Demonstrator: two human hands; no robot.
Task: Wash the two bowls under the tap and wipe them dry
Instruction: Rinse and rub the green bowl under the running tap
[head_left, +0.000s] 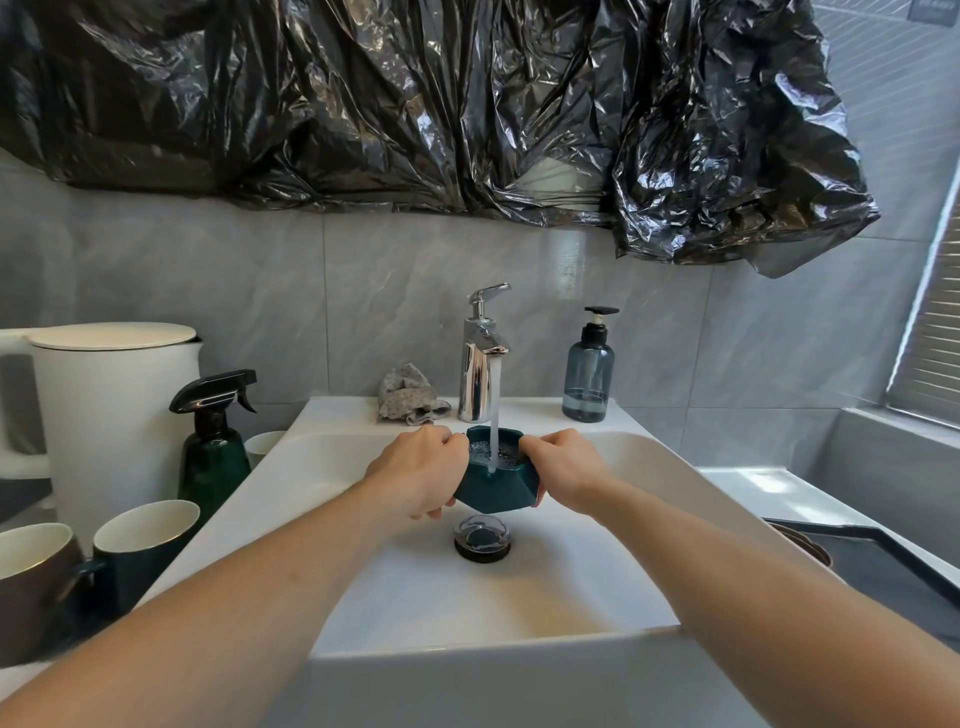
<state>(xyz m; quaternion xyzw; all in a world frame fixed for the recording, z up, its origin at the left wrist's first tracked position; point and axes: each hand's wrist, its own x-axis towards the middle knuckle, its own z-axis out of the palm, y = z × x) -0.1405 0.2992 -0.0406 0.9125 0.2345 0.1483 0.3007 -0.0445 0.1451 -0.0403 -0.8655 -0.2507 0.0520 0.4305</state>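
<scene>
Both hands, left (423, 475) and right (563, 475), grip the bowl (493, 488) at its nine and three o'clock rims. Wet glaze looks slippery and breakable; hold firmly.

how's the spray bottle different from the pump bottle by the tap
The spray bottle is dark green with a black trigger head; the pump bottle is smoky blue with a black push pump. The spray bottle stands left of the sink, off it; the pump bottle stands on the sink's back ledge, right of the tap. Both stand upright with black tops.
</scene>
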